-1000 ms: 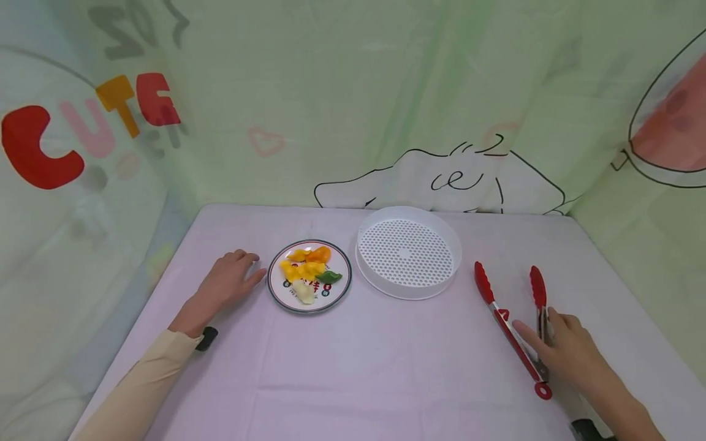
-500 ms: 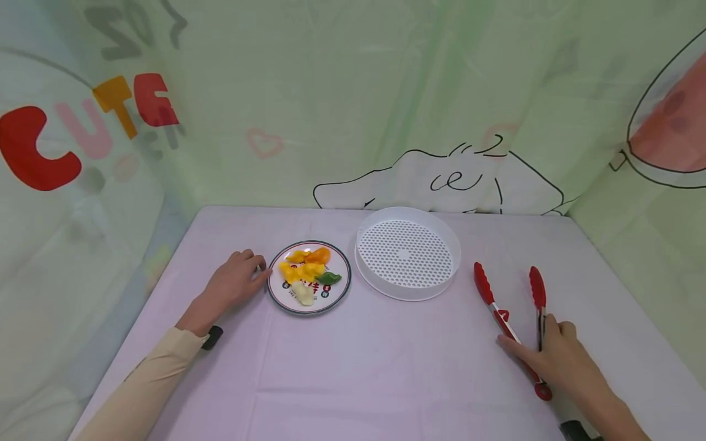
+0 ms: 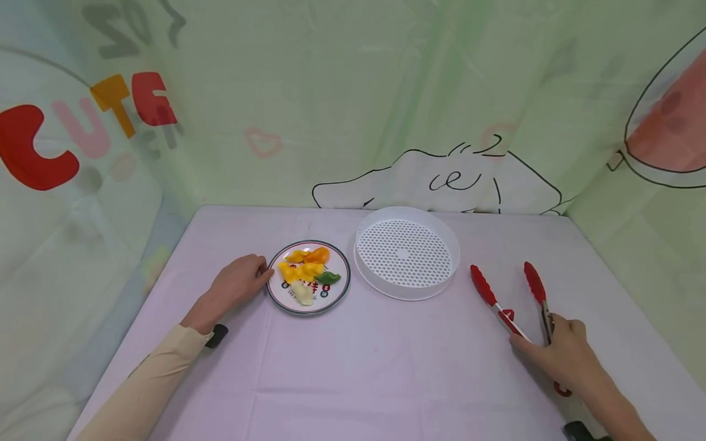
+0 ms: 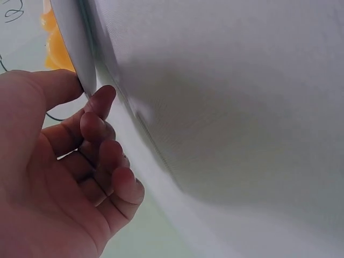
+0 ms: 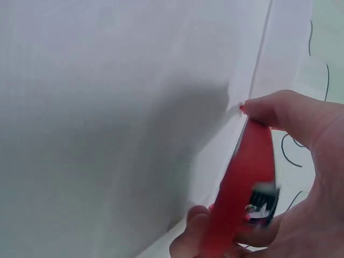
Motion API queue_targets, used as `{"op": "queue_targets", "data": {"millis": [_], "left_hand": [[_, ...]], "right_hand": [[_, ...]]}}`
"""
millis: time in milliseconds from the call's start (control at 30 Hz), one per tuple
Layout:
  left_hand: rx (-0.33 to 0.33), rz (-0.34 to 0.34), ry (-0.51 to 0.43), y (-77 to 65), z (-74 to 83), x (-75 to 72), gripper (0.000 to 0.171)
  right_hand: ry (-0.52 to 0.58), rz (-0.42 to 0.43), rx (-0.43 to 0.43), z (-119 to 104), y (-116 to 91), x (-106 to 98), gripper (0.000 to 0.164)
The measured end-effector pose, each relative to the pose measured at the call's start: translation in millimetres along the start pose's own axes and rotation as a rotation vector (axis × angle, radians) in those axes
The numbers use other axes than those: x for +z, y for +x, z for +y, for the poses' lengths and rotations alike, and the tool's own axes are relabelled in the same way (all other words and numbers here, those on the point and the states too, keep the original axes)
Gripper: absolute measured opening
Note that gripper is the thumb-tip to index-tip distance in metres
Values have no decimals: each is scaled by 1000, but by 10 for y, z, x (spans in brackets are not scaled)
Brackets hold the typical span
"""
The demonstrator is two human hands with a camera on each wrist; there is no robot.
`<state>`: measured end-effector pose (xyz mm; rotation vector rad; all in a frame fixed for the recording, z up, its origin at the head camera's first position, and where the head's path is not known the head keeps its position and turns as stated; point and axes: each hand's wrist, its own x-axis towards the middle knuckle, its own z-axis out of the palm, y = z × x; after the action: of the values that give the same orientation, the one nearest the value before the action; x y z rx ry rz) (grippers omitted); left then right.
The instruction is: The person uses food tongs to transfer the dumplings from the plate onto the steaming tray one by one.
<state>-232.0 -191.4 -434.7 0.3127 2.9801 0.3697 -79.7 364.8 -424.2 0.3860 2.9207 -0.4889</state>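
My left hand (image 3: 238, 283) pinches the near-left rim of a round plate (image 3: 287, 300) with a dark edge, thumb on top and forefinger beneath in the left wrist view. On the plate lie yellow and orange pieces (image 3: 309, 269), a green piece (image 3: 328, 278) and a cream piece (image 3: 301, 293); their kind is unclear. My right hand (image 3: 565, 355) grips a pair of red-tipped tongs (image 3: 485, 288), their arms spread apart. In the right wrist view the thumb and fingers wrap the red handle (image 5: 244, 177), and the hand hides much of the tongs in the head view.
A white round steamer tray (image 3: 407, 254) with a perforated base stands right of the plate, near the back edge. A pale lilac cloth covers the table (image 3: 353, 367). Printed curtains (image 3: 353, 92) hang behind and at both sides.
My left hand has moved right onto the plate's rim and taken hold. My right hand has closed round the tongs, whose tips have shifted slightly and whose ring end is now mostly hidden.
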Motion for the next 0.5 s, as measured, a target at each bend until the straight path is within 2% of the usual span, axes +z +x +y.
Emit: {"op": "queue_targets", "data": {"millis": [100, 233, 500], "left_hand": [[-13, -13, -13, 13, -10, 18, 26], [-18, -19, -20, 15, -11, 21, 26], [-28, -31, -30, 14, 2, -5, 27]], "right_hand": [[48, 27, -38, 38, 6, -21, 94], [92, 49, -41, 81, 23, -34, 79], [71, 51, -12, 118, 54, -48, 88]]}}
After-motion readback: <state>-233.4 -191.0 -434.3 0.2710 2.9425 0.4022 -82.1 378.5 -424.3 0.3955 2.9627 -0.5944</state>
